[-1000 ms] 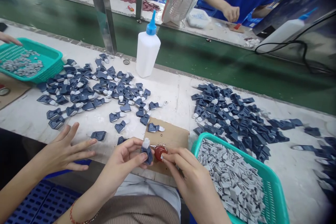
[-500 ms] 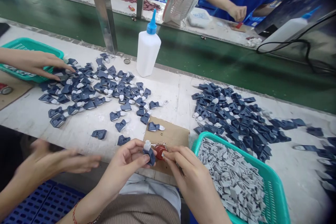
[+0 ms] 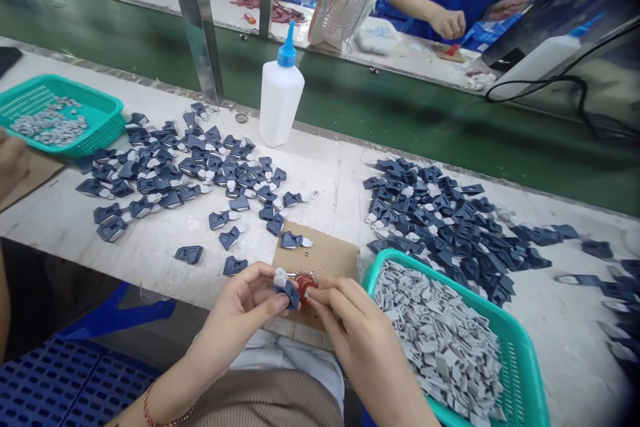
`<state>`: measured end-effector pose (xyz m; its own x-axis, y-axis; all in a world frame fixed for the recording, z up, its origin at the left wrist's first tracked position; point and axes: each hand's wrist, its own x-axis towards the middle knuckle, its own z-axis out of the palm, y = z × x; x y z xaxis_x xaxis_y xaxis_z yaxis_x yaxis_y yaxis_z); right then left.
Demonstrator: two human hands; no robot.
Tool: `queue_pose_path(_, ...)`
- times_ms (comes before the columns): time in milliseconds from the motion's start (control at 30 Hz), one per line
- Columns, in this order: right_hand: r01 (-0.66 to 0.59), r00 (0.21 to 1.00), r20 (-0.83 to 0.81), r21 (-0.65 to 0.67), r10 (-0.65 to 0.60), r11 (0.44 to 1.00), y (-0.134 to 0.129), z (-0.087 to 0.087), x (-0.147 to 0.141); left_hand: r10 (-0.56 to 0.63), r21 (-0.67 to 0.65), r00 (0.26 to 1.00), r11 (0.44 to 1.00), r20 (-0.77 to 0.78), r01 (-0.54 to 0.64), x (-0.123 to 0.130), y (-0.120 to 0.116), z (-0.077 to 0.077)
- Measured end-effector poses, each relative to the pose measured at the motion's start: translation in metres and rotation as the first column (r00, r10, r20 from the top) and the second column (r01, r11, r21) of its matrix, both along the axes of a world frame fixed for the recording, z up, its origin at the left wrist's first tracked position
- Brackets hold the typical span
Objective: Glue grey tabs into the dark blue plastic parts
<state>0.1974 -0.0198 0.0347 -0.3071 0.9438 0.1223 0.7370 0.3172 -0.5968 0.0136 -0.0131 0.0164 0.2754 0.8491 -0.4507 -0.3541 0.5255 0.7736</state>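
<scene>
My left hand (image 3: 245,310) grips a dark blue part (image 3: 287,293) with a light grey piece (image 3: 281,277) at its upper end. Close on its right, my right hand (image 3: 357,317) has its thumb and index finger pinched at a red round object (image 3: 305,285); whatever small thing is between the fingertips is too small to name. Both hands are over the front of a brown cardboard sheet (image 3: 325,253), where one more blue part (image 3: 295,240) lies. Right of my right hand is a green basket (image 3: 523,373) full of small grey pieces (image 3: 440,340).
Heaps of blue parts lie to the left (image 3: 200,160) and right (image 3: 435,213). A white bottle (image 3: 281,103) stands behind. Another green basket (image 3: 103,123) is at the far left, beside a co-worker's hand (image 3: 13,160). People work beyond the green divider (image 3: 320,80).
The co-worker's hands on the left have drawn back from the heap and from beside my left arm. The blue part in my left hand has tilted and shifted slightly right, toward my right fingertips.
</scene>
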Motion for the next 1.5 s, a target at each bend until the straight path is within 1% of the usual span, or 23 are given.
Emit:
queue_pose_path(100,0.049,0.995,-0.086,-0.04,-0.052,0.998,0.001,0.002,0.006,0.008,0.0,1.0,1.0,0.019,-0.008,0.001,0.0,0.001)
queue_pose_path(167,0.089,0.969,-0.217,-0.136,-0.117,0.987,0.002,0.005,0.01,-0.004,0.005,0.999,1.0,0.05,0.004,0.004,-0.001,0.002)
queue_pose_path(200,0.108,0.939,-0.301,-0.203,-0.167,0.973,0.003,0.007,0.012,-0.004,0.01,0.998,1.0,0.069,0.004,0.006,-0.001,0.003)
queue_pose_path(233,0.118,0.893,-0.39,-0.277,-0.224,0.954,0.003,0.01,0.013,-0.002,0.013,0.996,1.0,0.086,0.001,0.008,-0.002,0.004)
queue_pose_path(300,0.103,0.77,-0.539,-0.424,-0.342,0.9,0.002,0.014,0.015,0.002,0.026,0.993,1.0,0.119,-0.005,0.012,-0.004,0.006)
queue_pose_path(367,0.056,0.65,-0.623,-0.532,-0.436,0.845,0.0,0.018,0.016,0.009,0.05,0.988,0.999,0.156,-0.017,0.018,-0.006,0.009)
queue_pose_path(400,0.033,0.608,-0.642,-0.567,-0.466,0.823,-0.001,0.02,0.016,0.005,0.062,0.984,0.998,0.176,-0.016,0.02,-0.007,0.011)
queue_pose_path(467,0.009,0.566,-0.659,-0.596,-0.496,0.803,-0.004,0.022,0.015,-0.007,0.078,0.976,0.997,0.218,-0.01,0.025,-0.008,0.013)
queue_pose_path(600,0.027,0.563,-0.662,-0.585,-0.496,0.811,-0.006,0.022,0.013,-0.004,0.064,0.967,0.998,0.256,-0.012,0.032,-0.01,0.013)
queue_pose_path(700,0.036,0.589,-0.655,-0.563,-0.473,0.825,-0.006,0.021,0.012,0.004,0.067,0.966,0.997,0.257,-0.022,0.034,-0.01,0.011)
queue_pose_path(867,0.097,0.65,-0.625,-0.495,-0.432,0.863,-0.009,0.019,0.011,0.029,0.077,0.967,0.996,0.253,-0.05,0.035,-0.011,0.011)
queue_pose_path(967,0.125,0.653,-0.616,-0.486,-0.441,0.865,-0.011,0.019,0.011,0.029,0.091,0.974,0.995,0.227,-0.05,0.035,-0.012,0.011)
queue_pose_path(1033,0.107,0.623,-0.625,-0.527,-0.47,0.843,-0.012,0.02,0.012,0.013,0.11,0.978,0.993,0.206,-0.036,0.034,-0.012,0.011)
queue_pose_path(1067,0.081,0.596,-0.634,-0.564,-0.493,0.822,-0.012,0.021,0.013,0.002,0.121,0.98,0.992,0.198,-0.027,0.034,-0.012,0.011)
queue_pose_path(1167,-0.023,0.485,-0.66,-0.665,-0.573,0.746,-0.012,0.023,0.012,-0.053,0.157,0.978,0.987,0.202,0.021,0.031,-0.014,0.013)
queue_pose_path(1233,-0.047,0.428,-0.674,-0.682,-0.602,0.73,-0.012,0.023,0.009,-0.114,0.194,0.968,0.979,0.225,0.07,0.03,-0.015,0.015)
queue_pose_path(1300,-0.026,0.415,-0.692,-0.659,-0.591,0.752,-0.012,0.022,0.005,-0.148,0.233,0.964,0.968,0.219,0.096,0.03,-0.016,0.017)
queue_pose_path(1333,-0.013,0.432,-0.697,-0.639,-0.572,0.769,-0.013,0.022,0.003,-0.145,0.245,0.969,0.965,0.201,0.094,0.03,-0.016,0.018)
queue_pose_path(1400,0.011,0.492,-0.691,-0.603,-0.529,0.797,-0.019,0.019,0.002,-0.114,0.244,0.984,0.967,0.139,0.077,0.03,-0.014,0.018)
queue_pose_path(1467,0.087,0.537,-0.67,-0.561,-0.513,0.823,-0.03,0.016,0.01,-0.079,0.239,0.996,0.969,0.036,0.068,0.028,-0.01,0.017)
queue_pose_path(1500,0.145,0.55,-0.662,-0.524,-0.508,0.84,-0.037,0.013,0.017,-0.064,0.257,0.997,0.964,-0.048,0.075,0.025,-0.007,0.016)
